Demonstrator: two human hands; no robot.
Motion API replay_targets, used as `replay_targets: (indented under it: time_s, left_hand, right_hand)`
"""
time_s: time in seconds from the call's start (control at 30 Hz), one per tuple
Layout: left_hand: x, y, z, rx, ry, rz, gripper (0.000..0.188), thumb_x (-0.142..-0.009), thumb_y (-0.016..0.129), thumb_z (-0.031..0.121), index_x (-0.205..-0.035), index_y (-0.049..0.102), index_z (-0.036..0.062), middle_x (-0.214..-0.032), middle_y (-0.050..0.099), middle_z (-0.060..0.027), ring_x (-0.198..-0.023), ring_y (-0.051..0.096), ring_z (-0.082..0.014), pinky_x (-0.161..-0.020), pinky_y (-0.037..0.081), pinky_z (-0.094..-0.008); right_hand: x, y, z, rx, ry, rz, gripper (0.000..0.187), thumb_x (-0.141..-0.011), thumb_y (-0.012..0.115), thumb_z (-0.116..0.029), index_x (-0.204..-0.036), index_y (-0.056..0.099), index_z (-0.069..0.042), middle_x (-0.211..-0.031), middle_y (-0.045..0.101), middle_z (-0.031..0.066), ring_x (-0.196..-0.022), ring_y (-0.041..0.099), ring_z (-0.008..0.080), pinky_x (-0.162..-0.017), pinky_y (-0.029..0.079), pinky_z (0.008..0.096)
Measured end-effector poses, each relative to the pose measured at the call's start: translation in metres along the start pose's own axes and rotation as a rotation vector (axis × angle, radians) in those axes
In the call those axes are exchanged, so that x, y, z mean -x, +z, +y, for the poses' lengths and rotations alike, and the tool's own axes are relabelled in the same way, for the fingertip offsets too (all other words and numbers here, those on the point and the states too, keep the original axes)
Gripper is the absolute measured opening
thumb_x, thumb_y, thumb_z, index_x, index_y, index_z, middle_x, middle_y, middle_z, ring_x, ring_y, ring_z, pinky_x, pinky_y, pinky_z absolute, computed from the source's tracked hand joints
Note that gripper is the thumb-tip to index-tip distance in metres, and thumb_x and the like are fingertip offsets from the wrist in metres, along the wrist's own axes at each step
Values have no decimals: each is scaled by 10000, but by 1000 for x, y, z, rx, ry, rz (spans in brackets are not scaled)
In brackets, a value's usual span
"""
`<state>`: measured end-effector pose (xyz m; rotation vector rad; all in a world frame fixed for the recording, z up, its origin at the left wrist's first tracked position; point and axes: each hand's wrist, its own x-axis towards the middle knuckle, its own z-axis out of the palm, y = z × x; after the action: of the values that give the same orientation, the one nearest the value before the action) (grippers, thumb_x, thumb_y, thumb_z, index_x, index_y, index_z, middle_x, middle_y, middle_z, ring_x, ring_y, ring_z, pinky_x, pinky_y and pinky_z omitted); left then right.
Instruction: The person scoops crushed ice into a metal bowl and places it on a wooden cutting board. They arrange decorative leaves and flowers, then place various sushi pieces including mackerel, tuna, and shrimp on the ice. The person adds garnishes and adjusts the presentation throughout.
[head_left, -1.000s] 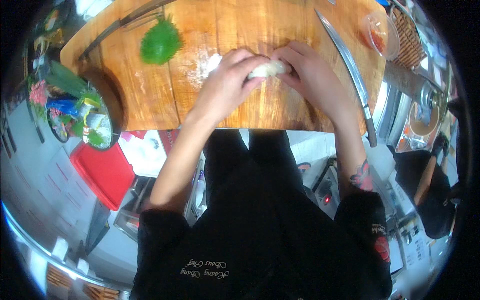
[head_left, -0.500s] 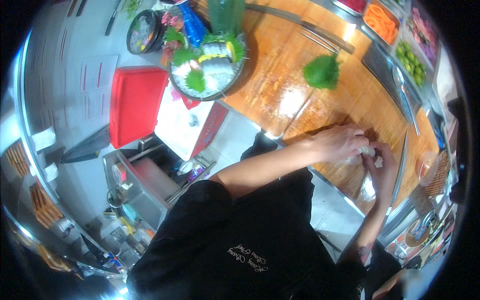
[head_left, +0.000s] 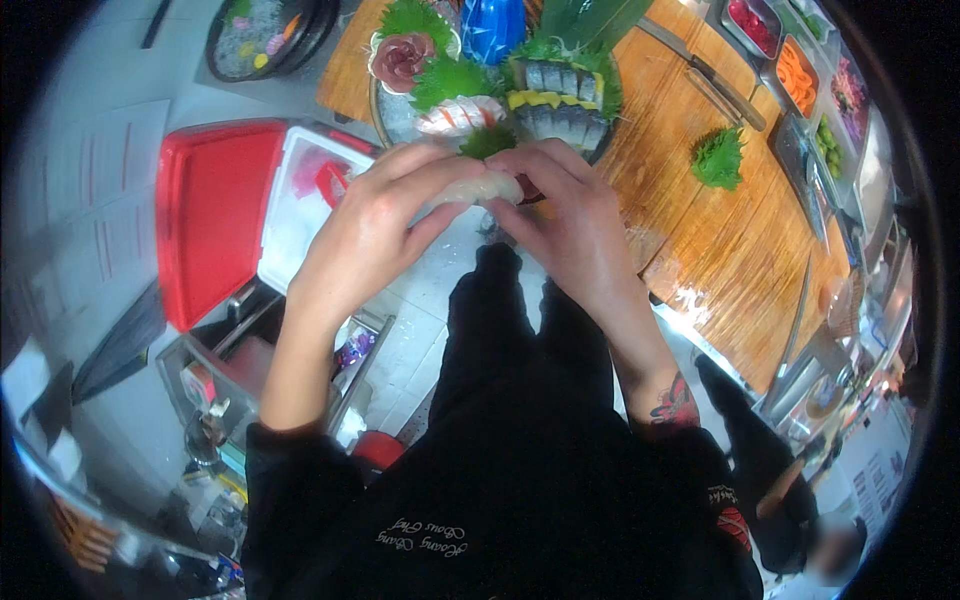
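My left hand (head_left: 378, 215) and my right hand (head_left: 578, 220) are close together, pinching a row of pale translucent raw fish slices (head_left: 480, 187) from both ends. They hover at the near edge of a round platter of crushed ice (head_left: 397, 120), partly hiding it. Behind my fingertips a green shiso leaf (head_left: 486, 140) sits on the ice. The platter also bears pinkish-white slices (head_left: 458, 117), silver-skinned fish slices (head_left: 558, 82) with yellow pieces, a rose-shaped roll of dark pink fish (head_left: 403, 62) and a blue vase (head_left: 492, 30).
To the right, the wooden board (head_left: 660, 200) holds a shiso leaf (head_left: 718, 158), a knife (head_left: 705, 72) and a long blade (head_left: 797, 315). Trays with orange shreds (head_left: 795, 75) line its far edge. An opened cooler with a red lid (head_left: 215, 215) stands left. Another ice bowl (head_left: 265, 40) lies beyond.
Both hands have left the board at the right, carrying the pale fish slices over to the platter's near edge. My view has swung, so the platter appears nearer the middle.
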<state>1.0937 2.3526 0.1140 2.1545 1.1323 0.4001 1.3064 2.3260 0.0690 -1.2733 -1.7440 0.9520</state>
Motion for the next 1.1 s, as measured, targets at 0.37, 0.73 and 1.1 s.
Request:
replay_targets:
  time_s: [0.37, 0.73, 1.1]
  left_hand:
    - [-4, 53, -48, 223, -16, 219, 376, -879, 775, 53, -1240, 673, 29, -1122, 718, -131, -936, 712, -227, -834, 574, -347]
    - [4, 70, -56, 74, 90, 354, 341, -889, 775, 56, -1223, 743, 110, -1202, 658, -83, -1025, 704, -230, -841, 593, -330]
    - [8, 77, -52, 112, 49, 446, 424, -840, 814, 16, -1254, 730, 55, -1151, 676, -101, -991, 711, -239, -827, 593, -340]
  right_hand:
    - [-2, 12, 16, 400, 13, 82, 344, -779, 855, -48, -1099, 729, -28, -1051, 707, 102, -967, 697, 246, -830, 580, 326]
    - [11, 35, 28, 374, -182, 270, 288, -759, 840, -20, -1033, 750, -33, -1027, 643, 103, -896, 665, 247, -733, 551, 329]
    - [15, 34, 26, 438, -251, 174, 320, -726, 862, 20, -1028, 767, -29, -1029, 673, 88, -883, 681, 225, -726, 563, 310]
